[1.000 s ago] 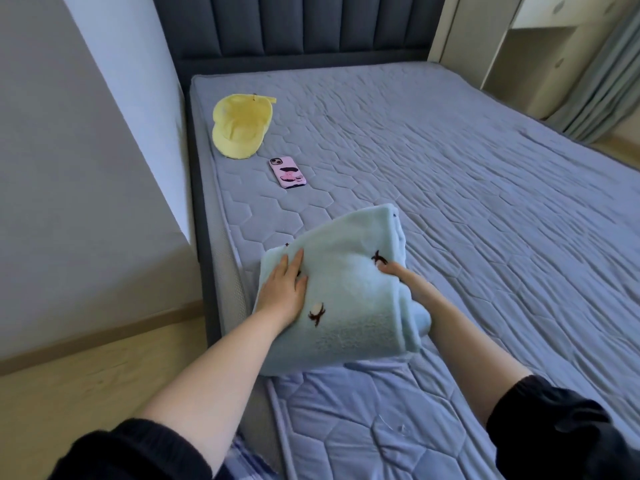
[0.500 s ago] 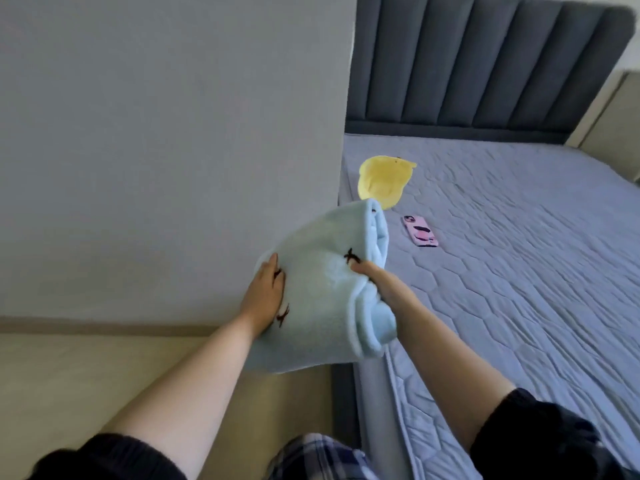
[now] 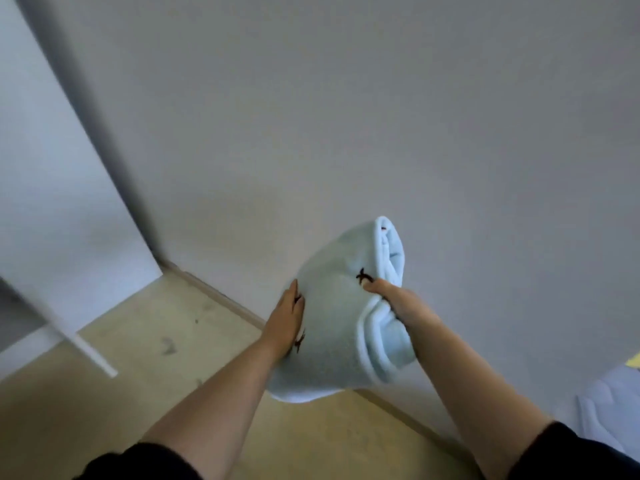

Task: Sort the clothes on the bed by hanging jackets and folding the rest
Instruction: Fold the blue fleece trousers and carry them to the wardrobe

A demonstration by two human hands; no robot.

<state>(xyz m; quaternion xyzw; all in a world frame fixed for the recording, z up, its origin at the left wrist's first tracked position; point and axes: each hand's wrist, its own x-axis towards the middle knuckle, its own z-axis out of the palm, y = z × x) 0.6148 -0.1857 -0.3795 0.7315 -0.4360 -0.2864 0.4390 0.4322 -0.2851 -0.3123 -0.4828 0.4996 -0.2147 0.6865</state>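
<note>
Folded pale-blue fleece garment (image 3: 332, 327), small dark stitched marks on it, is off the bed and in the air. It's carried between both hands in front of the plain grey wall (image 3: 346, 116), above the beige floor (image 3: 156, 341). Only a corner of the grey quilted bed (image 3: 609, 407) shows at the right edge, well apart from the bundle.

Left hand (image 3: 285, 320): flat against the bundle's left side, fingers straight, pressing rather than gripping. Right hand (image 3: 398, 303): thumb clamped over the top by the open layered edge. Its fingers are underneath, out of sight, so I read it as a pinch grip.

My read: folding done, bundle in transit to wherever folded items go. Destination not in view.

Risks:
- Left side is held by friction only. If the squeeze eases, the lower end, sagging below both hands, drops open.
- Layers gape at the right edge by the thumb. A tilt or swing could let inner layers slide out and the fold is lost.
- One-handed set-down: on the right pinch alone the bundle would hinge and unroll.
- Tall white panel (image 3: 52, 202) stands to the left. A wide swing that way could clip it.
</note>
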